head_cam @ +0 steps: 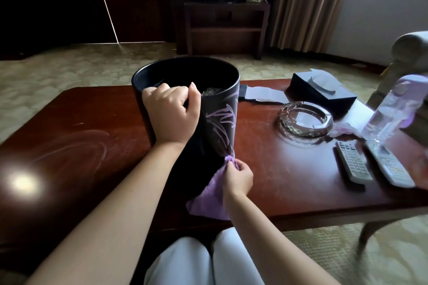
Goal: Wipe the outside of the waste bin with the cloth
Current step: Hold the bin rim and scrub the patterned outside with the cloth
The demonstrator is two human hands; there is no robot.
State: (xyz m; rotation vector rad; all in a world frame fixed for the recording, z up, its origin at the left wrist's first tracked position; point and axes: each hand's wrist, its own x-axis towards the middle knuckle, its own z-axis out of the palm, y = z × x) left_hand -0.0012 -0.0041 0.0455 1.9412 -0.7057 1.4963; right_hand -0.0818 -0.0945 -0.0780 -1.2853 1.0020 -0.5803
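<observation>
The bin (pixel 185 109) stands upright on the dark red surface (pixel 289 180), near the person's edge and left of the middle. Everything else lies to the right of the bin: a faceted glass ashtray (pixel 305 120) closest, a dark tissue box (pixel 322 93) behind that, then two pale remotes (pixel 353 162) side by side towards the surface's right end, with a clear bottle (pixel 391 113) standing over them, its cap lilac. A flat pale card (pixel 264 95) lies just behind the bin's right flank. None of these touches the bin, and its near side is open to reach.

Inside the bin, low against the near wall, something crumpled and shiny shows, perhaps clear plastic; the rest of the inside is too dark to tell.

The left hand (pixel 171 113) is curled over the bin's near rim, gripping it. The right hand (pixel 238 176) pinches a bunched purple cloth (pixel 208 201) and holds its tip against the bin's lower right side, the cloth's tail trailing down onto the surface.
</observation>
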